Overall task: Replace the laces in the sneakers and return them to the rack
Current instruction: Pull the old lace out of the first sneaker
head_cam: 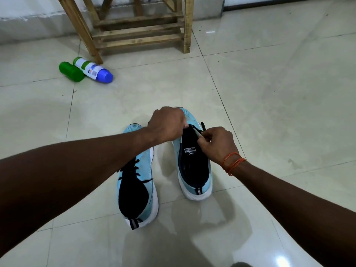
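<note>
Head view: left hand (167,125), right hand (217,145) each grip, seemingly, a sneaker's (192,166) lace (197,129); forearm (86,160) crosses other sneaker (144,166); bottles (92,71) beside rack (138,33).

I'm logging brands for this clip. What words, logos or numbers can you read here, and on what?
"PUMA", upside down to the camera: white tag inside the right sneaker.
Label on the white bottle with the blue cap: print too blurred to read.
Nothing else legible.
</note>
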